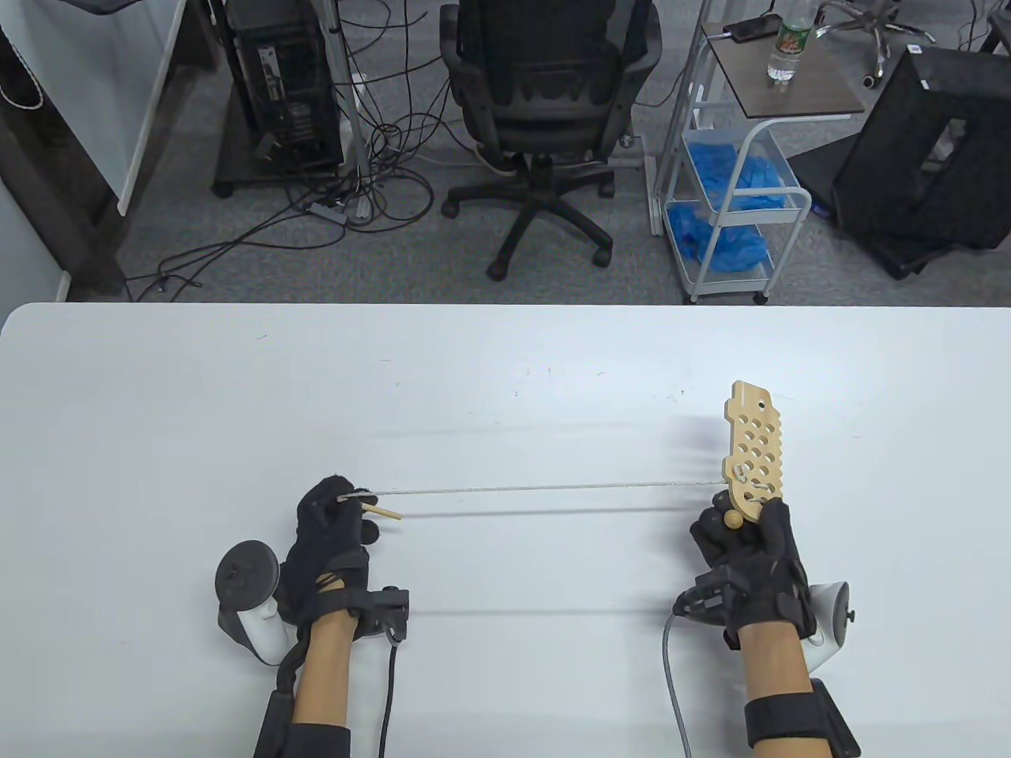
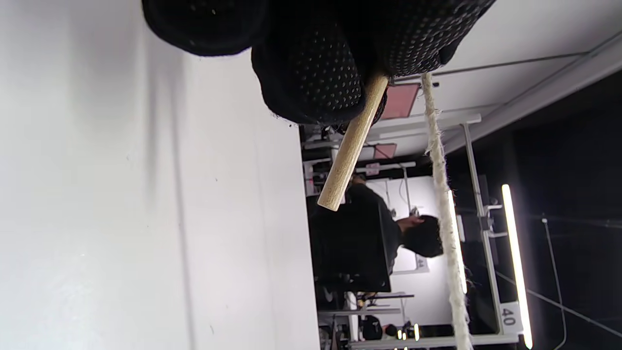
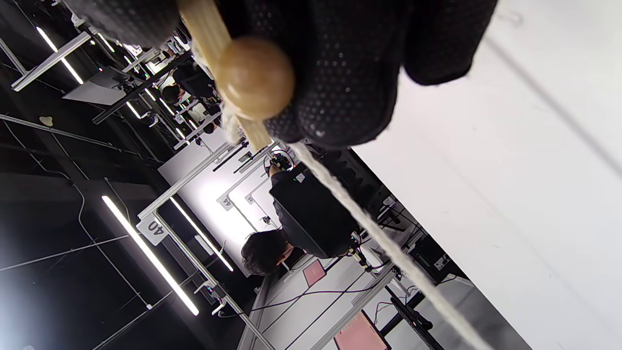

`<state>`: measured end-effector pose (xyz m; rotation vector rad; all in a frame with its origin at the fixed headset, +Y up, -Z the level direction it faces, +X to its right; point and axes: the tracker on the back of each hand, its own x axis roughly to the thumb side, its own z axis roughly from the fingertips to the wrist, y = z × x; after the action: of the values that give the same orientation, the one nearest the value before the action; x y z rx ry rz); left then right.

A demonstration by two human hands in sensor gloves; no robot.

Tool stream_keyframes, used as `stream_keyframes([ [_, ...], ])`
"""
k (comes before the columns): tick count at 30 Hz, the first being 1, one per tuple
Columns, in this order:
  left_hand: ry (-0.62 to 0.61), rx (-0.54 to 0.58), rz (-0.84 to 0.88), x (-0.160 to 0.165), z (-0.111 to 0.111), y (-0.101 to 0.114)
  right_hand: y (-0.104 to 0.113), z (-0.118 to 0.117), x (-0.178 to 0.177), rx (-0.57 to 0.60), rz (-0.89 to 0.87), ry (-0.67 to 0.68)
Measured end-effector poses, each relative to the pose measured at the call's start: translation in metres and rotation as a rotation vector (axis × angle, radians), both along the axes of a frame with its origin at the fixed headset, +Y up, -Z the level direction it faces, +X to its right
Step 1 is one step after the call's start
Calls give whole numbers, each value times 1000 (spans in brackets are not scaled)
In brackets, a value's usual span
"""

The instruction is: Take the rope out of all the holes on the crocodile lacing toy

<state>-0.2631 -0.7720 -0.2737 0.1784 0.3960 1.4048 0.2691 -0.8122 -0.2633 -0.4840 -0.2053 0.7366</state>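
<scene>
Stretching taut between the two hands, the rope (image 1: 545,489) runs in a nearly straight line above the white tabletop (image 1: 505,379), casting a thin shadow on the surface just behind it. The crocodile lacing toy (image 1: 754,454), a flat pale wooden board dotted with round holes, serves as the landmark: it stands raised off the tabletop at the right end of the rope, its far end pointing away from the person. The right hand (image 1: 750,553) has its grip closed around the toy's near end, fingers curled about the wood. A round wooden bead (image 1: 734,519) sits just at that grip, touching the gloved fingers; the right wrist view shows it pressed against the glove beside the board's edge. The rope still passes through the holes nearest the right hand, where a few loops of it show pale against the wood, and leaves the toy on its left side. Far to the left of the toy, the left hand (image 1: 336,525) pinches the rope's other end, its grip closed on the cord and on the thin wooden needle (image 1: 383,512), which juts out from the fingers toward the toy, angled slightly below the rope.
</scene>
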Motion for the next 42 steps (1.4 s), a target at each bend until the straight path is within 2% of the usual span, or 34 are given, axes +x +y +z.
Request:
stream_keyframes([
  [8, 107, -15, 35, -7, 7, -3, 3, -2, -1, 9, 47, 9],
  [11, 143, -17, 109, -10, 9, -7, 3, 0, 2, 5, 38, -16],
  [18, 157, -30, 133, -12, 9, -11, 8, 2, 3, 1, 82, -29],
  [22, 121, -22, 97, -4, 5, -10, 11, 0, 0, 1, 184, 10],
  [29, 2, -5, -93, 24, -1, -1, 20, -5, -31, 6, 404, 141],
  [36, -168, 34, -179, 61, -4, 9, 29, -4, -75, 69, 457, 302],
  [42, -331, 47, -133, 95, -2, 10, 29, -1, -104, 144, 408, 416],
])
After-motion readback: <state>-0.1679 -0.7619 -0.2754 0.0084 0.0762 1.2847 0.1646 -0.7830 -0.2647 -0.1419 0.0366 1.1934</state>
